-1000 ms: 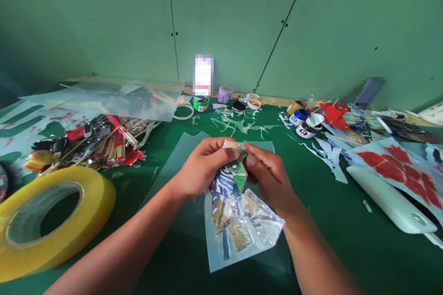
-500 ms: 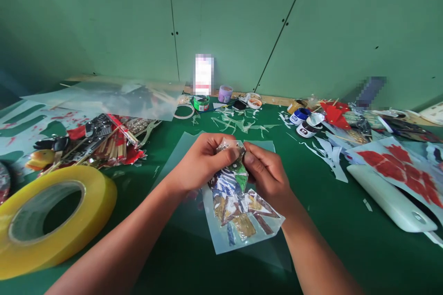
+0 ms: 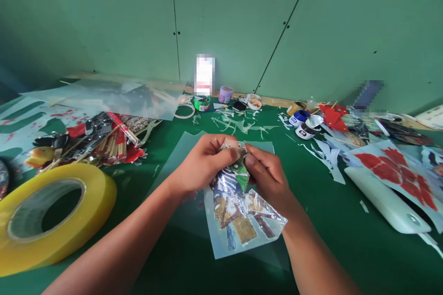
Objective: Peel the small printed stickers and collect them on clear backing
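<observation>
Between both hands is a painted translucent plastic sheet point(image 3: 242, 226), with brown, gold, blue and green patches under a shiny film. My left hand point(image 3: 211, 161) is closed on its upper left part, thumb lying across the front. On the upper right edge, my right hand point(image 3: 268, 168) pinches with thumb and index finger; the fingertips of both hands nearly meet. What lies right between the fingertips is too small to make out. Beneath the hands, a larger translucent sheet point(image 3: 173, 166) lies on the green table point(image 3: 328, 253).
A big yellow tape roll point(image 3: 100, 198) stands at the left, near a toy duck point(image 3: 39, 156) and wrapped sticks point(image 3: 110, 140). Paint jars point(image 3: 299, 117) and film scraps point(image 3: 235, 124) lie farther back. At the right are a white handled tool point(image 3: 387, 200) and a red-painted sheet point(image 3: 401, 175).
The hands keep their grip in nearly the same place. The lower end of the painted sheet has shifted very slightly downward, and the view has moved a little.
</observation>
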Tool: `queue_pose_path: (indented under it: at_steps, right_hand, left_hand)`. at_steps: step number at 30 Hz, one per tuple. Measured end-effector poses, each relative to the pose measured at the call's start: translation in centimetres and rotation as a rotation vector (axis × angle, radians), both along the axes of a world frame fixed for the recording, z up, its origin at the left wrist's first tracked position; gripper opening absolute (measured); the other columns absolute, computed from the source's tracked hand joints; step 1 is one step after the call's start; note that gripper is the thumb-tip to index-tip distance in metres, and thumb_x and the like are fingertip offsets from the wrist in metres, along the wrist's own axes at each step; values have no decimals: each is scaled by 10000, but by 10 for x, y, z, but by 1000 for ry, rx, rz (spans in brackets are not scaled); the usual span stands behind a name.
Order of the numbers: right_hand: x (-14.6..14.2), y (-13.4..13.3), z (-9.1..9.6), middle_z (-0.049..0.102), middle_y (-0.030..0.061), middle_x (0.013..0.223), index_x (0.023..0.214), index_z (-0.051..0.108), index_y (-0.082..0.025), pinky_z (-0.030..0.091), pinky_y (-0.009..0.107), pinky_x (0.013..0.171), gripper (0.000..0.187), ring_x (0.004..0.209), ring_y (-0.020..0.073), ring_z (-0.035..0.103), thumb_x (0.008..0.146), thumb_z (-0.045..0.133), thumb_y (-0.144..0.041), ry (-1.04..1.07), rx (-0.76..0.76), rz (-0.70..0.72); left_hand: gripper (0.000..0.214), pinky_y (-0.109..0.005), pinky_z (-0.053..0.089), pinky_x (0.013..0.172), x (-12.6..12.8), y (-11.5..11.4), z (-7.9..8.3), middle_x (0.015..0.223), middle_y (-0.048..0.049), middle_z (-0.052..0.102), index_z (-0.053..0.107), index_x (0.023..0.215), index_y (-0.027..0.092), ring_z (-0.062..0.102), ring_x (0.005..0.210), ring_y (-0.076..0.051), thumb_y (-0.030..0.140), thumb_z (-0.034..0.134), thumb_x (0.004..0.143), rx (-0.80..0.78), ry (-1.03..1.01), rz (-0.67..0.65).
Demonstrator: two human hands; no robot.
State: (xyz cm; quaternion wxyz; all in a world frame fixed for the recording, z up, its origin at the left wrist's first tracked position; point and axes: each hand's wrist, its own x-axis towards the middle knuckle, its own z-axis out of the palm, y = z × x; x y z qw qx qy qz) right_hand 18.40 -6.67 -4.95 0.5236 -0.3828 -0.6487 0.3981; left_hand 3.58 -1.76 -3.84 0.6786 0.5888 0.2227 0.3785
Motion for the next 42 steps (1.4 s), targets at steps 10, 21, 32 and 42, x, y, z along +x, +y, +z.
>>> queue_pose_path:
  at_steps: [10,21,32,42]
  right_hand:
    - [9,7,-5,385,-55,577,734,471,-208,287,251,471,323,490,85,336,987,436,-406,-72,88,87]
    - [7,6,-2,391,-54,572,710,436,-212,293,241,468,327,490,84,342,988,435,-382,-99,100,18]
    - [4,6,-1,375,-63,558,715,440,-215,296,230,455,323,479,82,350,979,441,-399,-100,70,18]
    - [9,5,-4,396,-58,590,726,454,-207,301,231,487,307,503,74,348,995,430,-354,-109,123,99]
  left_hand:
    - [317,-198,291,430,2,0,0,530,47,450,526,613,155,363,456,-55,368,703,766,-39,-7,0]
    - [349,-207,297,438,1,3,1,539,45,443,516,610,157,359,464,-61,403,713,759,27,13,11]
    - [346,-204,296,434,-2,5,4,543,43,451,515,622,155,362,476,-62,407,691,780,117,64,19]
    - [309,-198,300,434,0,4,3,536,44,449,527,618,150,373,469,-58,369,695,757,51,48,4]
